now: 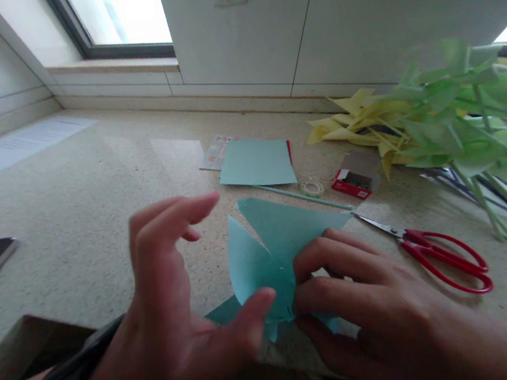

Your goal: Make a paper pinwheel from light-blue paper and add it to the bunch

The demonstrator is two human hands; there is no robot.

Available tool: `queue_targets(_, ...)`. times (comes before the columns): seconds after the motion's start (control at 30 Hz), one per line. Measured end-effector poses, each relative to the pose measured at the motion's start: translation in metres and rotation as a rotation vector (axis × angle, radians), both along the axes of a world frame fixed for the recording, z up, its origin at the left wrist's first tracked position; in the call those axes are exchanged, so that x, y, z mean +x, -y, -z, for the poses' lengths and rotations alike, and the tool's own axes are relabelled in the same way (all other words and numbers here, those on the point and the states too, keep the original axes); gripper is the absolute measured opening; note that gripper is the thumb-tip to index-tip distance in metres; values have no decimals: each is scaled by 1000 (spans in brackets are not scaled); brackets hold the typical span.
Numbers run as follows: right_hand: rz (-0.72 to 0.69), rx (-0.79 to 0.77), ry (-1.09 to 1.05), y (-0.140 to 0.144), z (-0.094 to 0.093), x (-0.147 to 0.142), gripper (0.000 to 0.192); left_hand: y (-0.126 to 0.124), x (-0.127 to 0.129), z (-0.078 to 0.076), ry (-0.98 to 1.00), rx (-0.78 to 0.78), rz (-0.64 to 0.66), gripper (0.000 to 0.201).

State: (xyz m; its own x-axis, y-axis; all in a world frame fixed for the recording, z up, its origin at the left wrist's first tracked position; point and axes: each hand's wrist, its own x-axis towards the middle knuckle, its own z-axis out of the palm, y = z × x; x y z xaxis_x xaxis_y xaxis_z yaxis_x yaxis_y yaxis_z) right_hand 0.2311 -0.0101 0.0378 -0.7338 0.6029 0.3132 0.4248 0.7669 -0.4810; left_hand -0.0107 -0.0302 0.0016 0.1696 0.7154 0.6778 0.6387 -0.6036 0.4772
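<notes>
Both hands cover the near half of the folded blue paper [270, 244] on the counter [95, 192]: right hand [366, 300] pinching its centre, left hand [178, 324] loose, thumb touching. Scissors [434, 250] lie right of it.

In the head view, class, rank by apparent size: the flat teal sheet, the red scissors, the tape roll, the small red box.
1. Red scissors, though nearness may flatter them
2. Flat teal sheet
3. Small red box
4. Tape roll

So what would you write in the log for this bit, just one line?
left hand: open, thumb on blue paper | right hand: pinching folded paper centre | nearby: red scissors, paper pinwheels | surface: counter
</notes>
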Motion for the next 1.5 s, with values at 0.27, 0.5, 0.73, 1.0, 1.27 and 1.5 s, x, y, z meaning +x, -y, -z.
queue_targets(0.27,14,-72,1,-3,-4,-1,10,-15,10,-15,245,-480,170,29)
queue_targets(0.5,-10,-179,-36,-3,3,0,12,-12,7,-16,296,-443,200,29)
queue_targets(0.73,-34,-232,-42,-6,1,-1,20,-7,5,-23,460,-555,402,29)
queue_targets(1.0,-105,-206,18,-7,-1,2,16,-17,2,-37,175,-461,400,40)
queue_targets(1.27,-113,-196,17,-5,-4,5,15,-26,-2,-51,-116,-471,515,38)
queue_targets(1.5,-162,-220,25,-8,-4,6,12,-28,-3,-53,-202,-486,433,16)
